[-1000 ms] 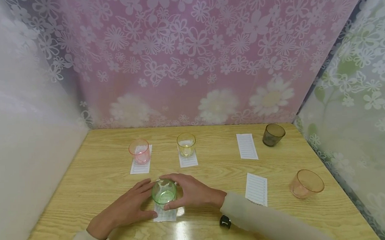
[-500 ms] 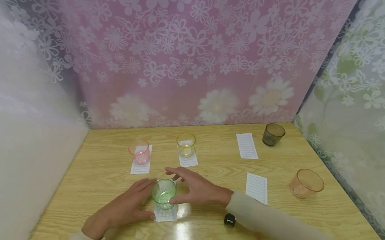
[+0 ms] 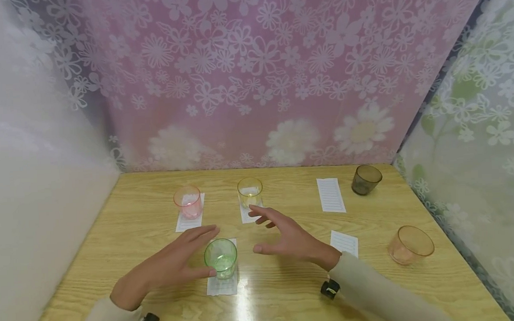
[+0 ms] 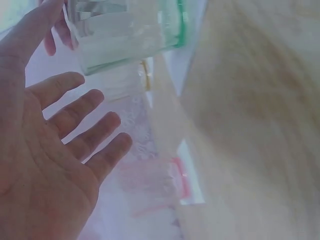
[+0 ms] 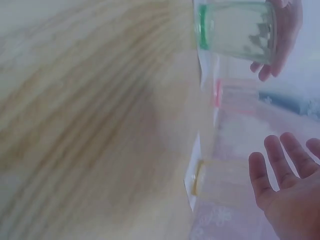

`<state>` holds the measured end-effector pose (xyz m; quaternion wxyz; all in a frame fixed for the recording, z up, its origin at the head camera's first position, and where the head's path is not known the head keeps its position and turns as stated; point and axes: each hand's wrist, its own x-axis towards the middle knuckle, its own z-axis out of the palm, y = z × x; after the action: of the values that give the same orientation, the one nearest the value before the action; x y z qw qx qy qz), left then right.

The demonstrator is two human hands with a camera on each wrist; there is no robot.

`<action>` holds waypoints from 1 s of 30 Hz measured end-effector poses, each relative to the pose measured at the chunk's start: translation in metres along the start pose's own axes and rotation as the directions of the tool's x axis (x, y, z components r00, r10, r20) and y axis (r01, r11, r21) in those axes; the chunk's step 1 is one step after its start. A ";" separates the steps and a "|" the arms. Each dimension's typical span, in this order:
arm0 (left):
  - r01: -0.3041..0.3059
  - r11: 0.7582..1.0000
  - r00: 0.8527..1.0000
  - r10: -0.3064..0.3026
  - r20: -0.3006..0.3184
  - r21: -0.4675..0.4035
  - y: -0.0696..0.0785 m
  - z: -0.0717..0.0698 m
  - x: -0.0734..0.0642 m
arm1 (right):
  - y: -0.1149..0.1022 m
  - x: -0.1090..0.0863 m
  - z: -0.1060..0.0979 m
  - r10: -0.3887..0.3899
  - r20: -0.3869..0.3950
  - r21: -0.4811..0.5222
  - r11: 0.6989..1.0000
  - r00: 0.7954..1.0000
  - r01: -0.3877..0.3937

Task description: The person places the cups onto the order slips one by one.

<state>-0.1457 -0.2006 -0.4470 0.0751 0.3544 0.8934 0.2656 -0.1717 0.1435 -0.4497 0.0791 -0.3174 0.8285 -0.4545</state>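
Note:
A green see-through glass (image 3: pixel 225 260) stands upright on a lined paper slip (image 3: pixel 221 288) near the front of the table. Beside it on the left is my left hand (image 3: pixel 160 269), fingers extended and thumb overlapping the rim in the head view; the left wrist view shows its palm (image 4: pixel 45 160) holding nothing. My right hand (image 3: pixel 296 239) hovers right of the green glass with nothing in it, its fingertips overlapping the slip under the yellow glass (image 3: pixel 250 195). Behind my left hand, a pink glass (image 3: pixel 190 206) rests on another slip (image 3: pixel 186 225).
Two more lined slips lie to the right, one at the back (image 3: pixel 331 195) and one nearer (image 3: pixel 345 243), partly behind my right sleeve. A dark brown glass (image 3: pixel 365 180) stands at the back right, an orange glass (image 3: pixel 405 250) near the right edge. Patterned curtains (image 3: pixel 253 84) surround the table.
My right hand has let go of the green glass and moved right and away from me. My left hand stays beside the glass, its fingers lifted slightly. The glass remains on its slip.

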 end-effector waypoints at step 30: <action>-0.057 0.994 0.969 0.032 0.247 0.094 0.085 -0.059 0.123 | -0.006 -0.031 -0.073 0.013 -0.101 -0.143 0.989 0.995 -0.028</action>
<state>-0.2049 -0.0909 -0.3456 0.1607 0.4078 0.8814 0.1762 -0.1753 0.2113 -0.4075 0.0191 -0.2906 0.8653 -0.4080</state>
